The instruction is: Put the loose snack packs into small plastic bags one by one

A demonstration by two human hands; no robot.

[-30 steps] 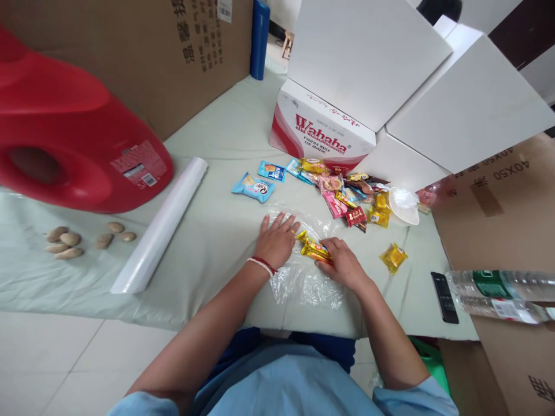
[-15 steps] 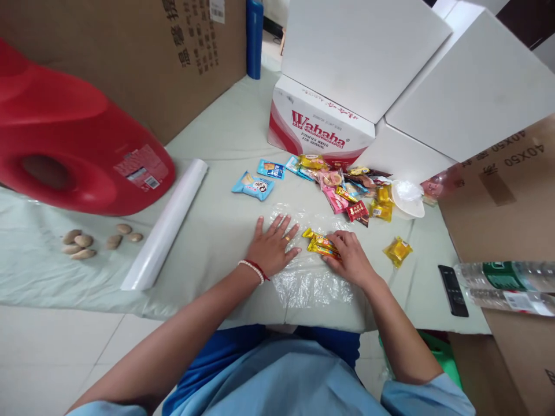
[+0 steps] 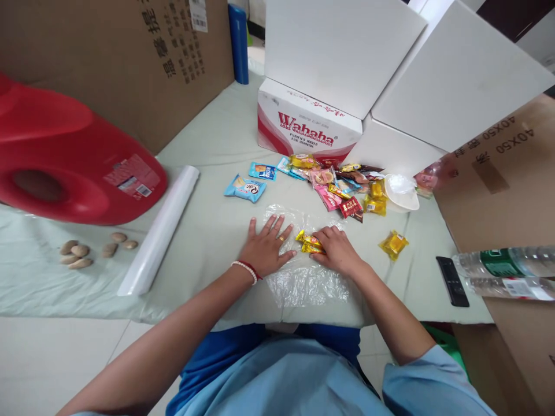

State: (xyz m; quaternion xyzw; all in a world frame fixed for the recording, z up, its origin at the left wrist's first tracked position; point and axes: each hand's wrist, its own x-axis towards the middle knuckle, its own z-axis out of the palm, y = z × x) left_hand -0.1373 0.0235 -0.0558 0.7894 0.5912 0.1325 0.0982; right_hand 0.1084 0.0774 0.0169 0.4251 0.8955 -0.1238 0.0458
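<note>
My left hand point(image 3: 266, 247) lies flat with fingers spread on the left edge of a clear plastic sheet point(image 3: 309, 289), which is on the cloth-covered table. My right hand point(image 3: 340, 252) curls over the right ends of a few yellow-wrapped snack sticks point(image 3: 309, 241) on the sheet. Their left ends stick out toward my left thumb; the rest is hidden under my fingers. Beyond the sheet lies a pile of mixed wrapped snacks point(image 3: 329, 195). Two blue snack packets point(image 3: 245, 189) rest left of that pile, and a single yellow packet point(image 3: 393, 245) sits right of my right hand.
A white bowl point(image 3: 403, 199) stands beside the pile, before a Wahaha carton point(image 3: 309, 130) and white boxes. At left are a red jug point(image 3: 87, 156), a white roll point(image 3: 162, 231) and several stones point(image 3: 80, 251). A black remote point(image 3: 453, 281) and plastic bottles point(image 3: 511, 263) are at right.
My right hand has slid slightly left and covers more of the yellow snack sticks. The left hand stays spread on the sheet. The whole view has shifted a little.
</note>
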